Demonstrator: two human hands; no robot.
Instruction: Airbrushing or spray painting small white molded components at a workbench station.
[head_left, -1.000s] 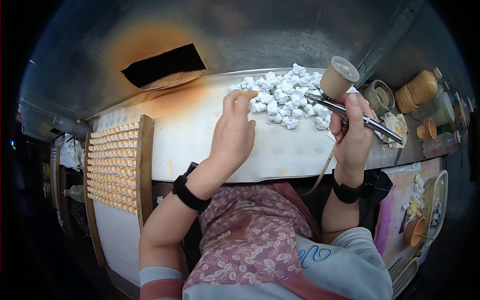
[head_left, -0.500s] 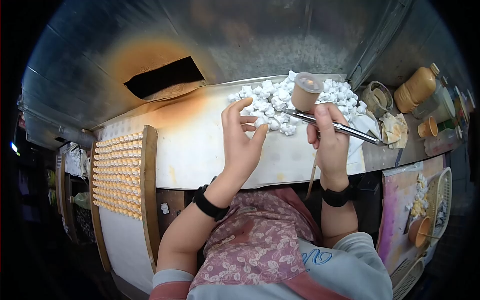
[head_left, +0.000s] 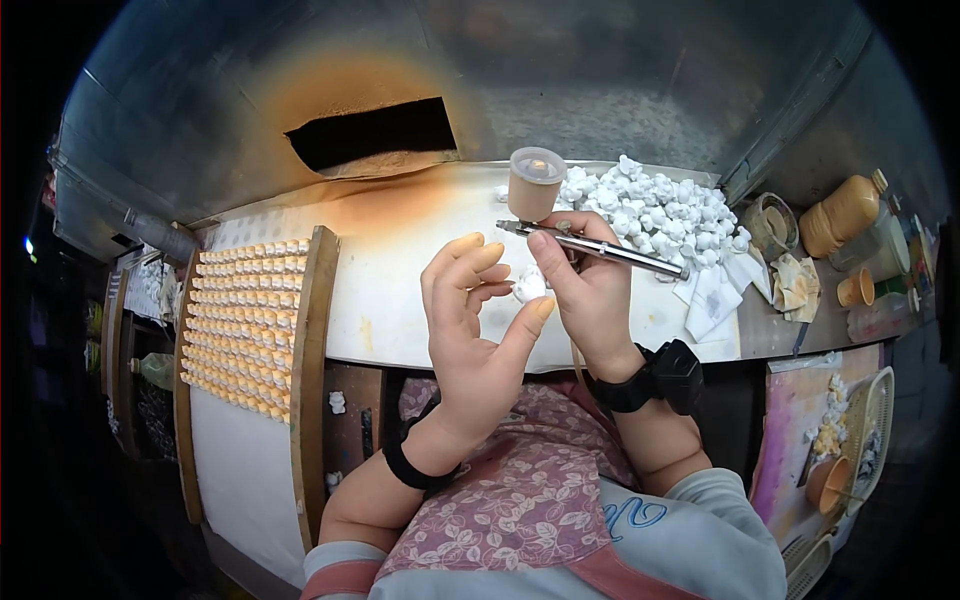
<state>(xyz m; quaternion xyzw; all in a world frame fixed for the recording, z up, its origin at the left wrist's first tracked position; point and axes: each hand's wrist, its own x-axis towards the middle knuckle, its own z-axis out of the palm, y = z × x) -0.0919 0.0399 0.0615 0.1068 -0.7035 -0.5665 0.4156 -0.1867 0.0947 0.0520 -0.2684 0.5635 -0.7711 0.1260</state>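
Note:
My right hand (head_left: 590,290) grips a silver airbrush (head_left: 610,248), its nozzle pointing left. On top of the airbrush stands a paint cup (head_left: 535,185) with a clear lid and tan paint inside. Just below the nozzle, my left hand (head_left: 470,310) holds a small white figurine (head_left: 530,286) between thumb and curled fingers. Orange paint stains those fingertips. Behind my right hand lies a heap of white figurines (head_left: 665,210) on the paper-covered table (head_left: 390,300).
To the left, rows of peach-tinted figurines (head_left: 245,330) fill part of a wood-edged board (head_left: 315,370). The metal booth wall (head_left: 600,80) has a dark slot (head_left: 375,135) ringed with orange overspray. A paint jug (head_left: 845,215), an orange cup (head_left: 856,288) and stained cloth (head_left: 796,287) stand at right.
My left hand has drawn back from the heap with a white figurine in its fingers. My right hand has brought the airbrush leftward, close to it. The view has shifted slightly.

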